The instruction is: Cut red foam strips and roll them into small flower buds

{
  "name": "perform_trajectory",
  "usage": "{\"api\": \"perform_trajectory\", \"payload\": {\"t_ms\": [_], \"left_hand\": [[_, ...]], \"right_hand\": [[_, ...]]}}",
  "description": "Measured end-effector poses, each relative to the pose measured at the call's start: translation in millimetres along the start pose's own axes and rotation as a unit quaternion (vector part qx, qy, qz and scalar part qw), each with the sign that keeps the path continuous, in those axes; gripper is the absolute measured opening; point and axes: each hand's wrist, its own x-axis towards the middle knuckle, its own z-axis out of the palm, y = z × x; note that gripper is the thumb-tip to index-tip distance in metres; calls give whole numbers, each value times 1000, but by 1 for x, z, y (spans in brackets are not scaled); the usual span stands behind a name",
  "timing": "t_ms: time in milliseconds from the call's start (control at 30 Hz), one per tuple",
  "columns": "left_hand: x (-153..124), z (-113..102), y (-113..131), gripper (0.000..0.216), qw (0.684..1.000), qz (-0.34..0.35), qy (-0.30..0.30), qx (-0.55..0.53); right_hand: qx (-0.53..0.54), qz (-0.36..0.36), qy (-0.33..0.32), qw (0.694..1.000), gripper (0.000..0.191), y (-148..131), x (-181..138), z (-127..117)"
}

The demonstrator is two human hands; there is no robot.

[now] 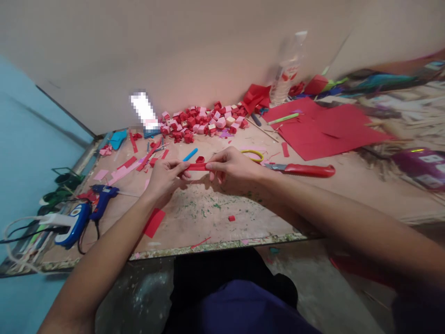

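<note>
A narrow red paper strip (197,166) is stretched between both hands over the middle of a low work board (243,218). My left hand (166,177) pinches its left end with fingers closed. My right hand (232,166) pinches its right end between thumb and fingertips. Just behind the strip lie a small folded red piece (200,159) and a blue stick (190,154). A heap of small red and pink folded paper cubes (203,121) lies at the back by the wall.
A red-handled knife (302,170) and a yellow ring (253,155) lie right of my hands. Red paper sheets (327,127) and a clear bottle (287,69) are at back right. A blue glue gun (100,197) and cables sit left. Red scraps (154,222) dot the board.
</note>
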Motion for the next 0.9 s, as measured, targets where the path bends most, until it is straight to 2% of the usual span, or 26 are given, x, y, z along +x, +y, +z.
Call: {"api": "perform_trajectory", "payload": {"t_ms": [167,367,433,500,567,633,700,800,900], "left_hand": [[2,-4,-5,37,999,6,-14,-39],[-3,1,-13,20,998,42,-43,3],[-4,2,-15,17,991,88,-78,71],[-3,3,-17,15,968,162,-103,159],[-1,2,-20,18,940,228,-111,228],[1,2,-23,24,927,260,-105,248],[2,2,-25,26,926,266,-103,249],[3,2,-27,28,937,232,-111,236],[2,-1,-24,29,943,214,-77,242]], "right_hand": [[31,4,-9,999,26,0,4,-5],[-42,-6,-9,999,29,-6,-4,3],[-71,-17,-13,997,27,-8,-7,7],[-95,-32,-14,995,24,-8,-9,10],[-119,-50,-10,992,24,-8,-10,12],[-132,-60,-1,989,26,-8,-11,13],[-128,-51,-4,990,27,-8,-12,12],[-104,-19,-13,994,32,-7,-14,7],[-100,15,-11,995,31,-12,-12,-4]]}}
